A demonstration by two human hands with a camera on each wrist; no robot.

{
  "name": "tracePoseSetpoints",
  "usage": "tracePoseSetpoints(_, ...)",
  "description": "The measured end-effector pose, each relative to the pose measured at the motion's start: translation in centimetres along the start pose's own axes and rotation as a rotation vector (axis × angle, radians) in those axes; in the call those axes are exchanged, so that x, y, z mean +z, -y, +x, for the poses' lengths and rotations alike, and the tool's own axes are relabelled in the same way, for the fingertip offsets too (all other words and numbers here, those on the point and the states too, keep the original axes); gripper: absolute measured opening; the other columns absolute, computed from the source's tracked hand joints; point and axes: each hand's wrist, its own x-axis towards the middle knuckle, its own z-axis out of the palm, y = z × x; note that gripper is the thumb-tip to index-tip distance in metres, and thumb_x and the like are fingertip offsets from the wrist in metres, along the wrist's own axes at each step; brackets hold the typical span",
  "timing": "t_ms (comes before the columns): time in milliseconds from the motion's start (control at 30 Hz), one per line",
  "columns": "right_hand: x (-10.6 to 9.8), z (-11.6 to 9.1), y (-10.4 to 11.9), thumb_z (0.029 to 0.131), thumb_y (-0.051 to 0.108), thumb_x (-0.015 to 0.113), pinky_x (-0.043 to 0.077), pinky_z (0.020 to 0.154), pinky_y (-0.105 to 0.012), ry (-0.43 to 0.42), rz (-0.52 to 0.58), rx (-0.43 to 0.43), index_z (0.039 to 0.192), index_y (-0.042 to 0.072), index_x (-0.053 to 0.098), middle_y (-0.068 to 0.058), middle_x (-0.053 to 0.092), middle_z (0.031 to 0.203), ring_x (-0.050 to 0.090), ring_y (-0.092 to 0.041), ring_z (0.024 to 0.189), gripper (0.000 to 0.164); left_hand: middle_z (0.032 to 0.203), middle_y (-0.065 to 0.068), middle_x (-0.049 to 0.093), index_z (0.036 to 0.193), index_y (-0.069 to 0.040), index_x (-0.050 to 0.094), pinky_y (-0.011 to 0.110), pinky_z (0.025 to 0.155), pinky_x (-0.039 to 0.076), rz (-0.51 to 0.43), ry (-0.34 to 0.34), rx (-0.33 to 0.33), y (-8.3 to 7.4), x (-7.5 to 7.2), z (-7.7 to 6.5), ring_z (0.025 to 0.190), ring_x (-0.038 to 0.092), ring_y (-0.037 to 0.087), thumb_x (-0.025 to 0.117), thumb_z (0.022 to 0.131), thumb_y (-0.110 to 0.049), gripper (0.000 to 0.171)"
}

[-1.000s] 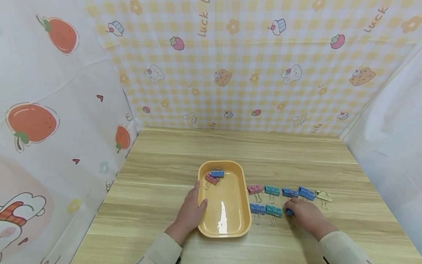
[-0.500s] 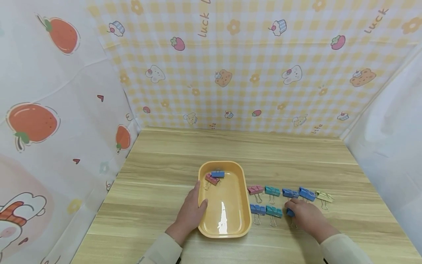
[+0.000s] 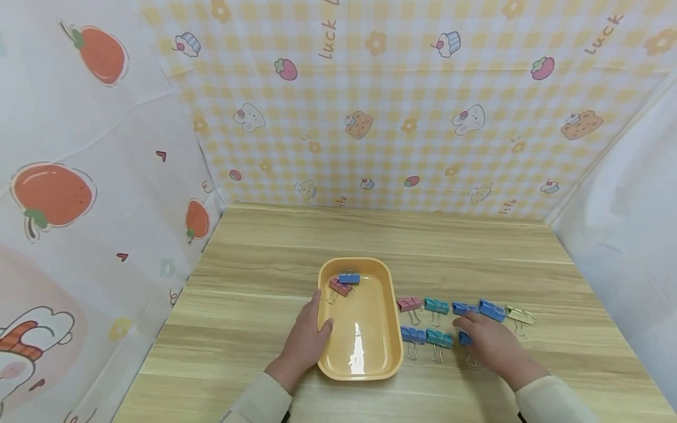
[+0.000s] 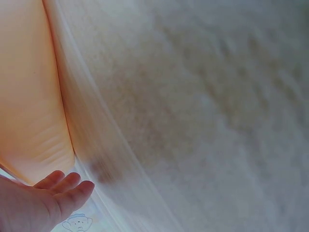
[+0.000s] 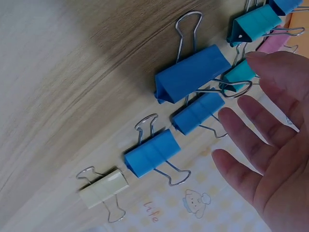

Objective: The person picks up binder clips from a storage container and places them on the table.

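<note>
My left hand (image 3: 307, 332) holds the left side of a yellow tray (image 3: 395, 329), thumb over the rim and fingers along the outer wall; in the left wrist view, fingertips (image 4: 79, 191) show beside that wall. A red binder clip (image 3: 338, 286) and a blue binder clip (image 3: 349, 279) lie at the tray's far end. My right hand (image 3: 492, 346) hovers over the clips right of the tray, fingers spread and nothing in them. Its thumb and fingers are close to a large blue binder clip (image 5: 193, 72), partly hidden by the hand in the head view.
On the wooden table (image 3: 254, 264), binder clips form two rows: pink (image 3: 409, 304), teal (image 3: 436, 305), blue (image 3: 492, 310) and pale yellow (image 3: 520, 314) behind, blue (image 3: 413, 335) and teal (image 3: 439, 338) in front. Printed cloth (image 3: 402, 147) stands behind the table.
My right fingers have shifted slightly forward and left, uncovering more of the front-row blue binder clip beneath them. The left hand and the tray stay put.
</note>
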Motion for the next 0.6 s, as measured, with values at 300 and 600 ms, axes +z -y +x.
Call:
tracePoseSetpoints(300,-0.3,0.3,0.7,0.061,0.005,0.078,0.050,0.074,-0.042,0.006,0.009,0.023,0.104,0.007,0.063,-0.011,0.060,0.107,0.057,-0.031,0.096,0.046,0.138,0.019,0.034,0.144,-0.009,0.015,0.047,0.101,0.030,-0.011,0.003,-0.001,-0.1,-0.2,0.0,0.126,0.033,0.033,0.050,0.090,-0.026,0.067)
tracePoseSetpoints(600,-0.7,0.7,1.1,0.065,0.010,0.078,0.048,0.079,-0.045,0.021,0.025,0.035,0.106,0.008,0.063,-0.011,0.059,0.110,0.056,-0.032,0.100,0.044,0.138,0.019,0.033,0.144,-0.009,0.014,0.046,0.102,0.029,-0.022,0.014,-0.009,0.0,-0.1,0.0,0.127,0.032,0.033,0.050,0.090,-0.026,0.067)
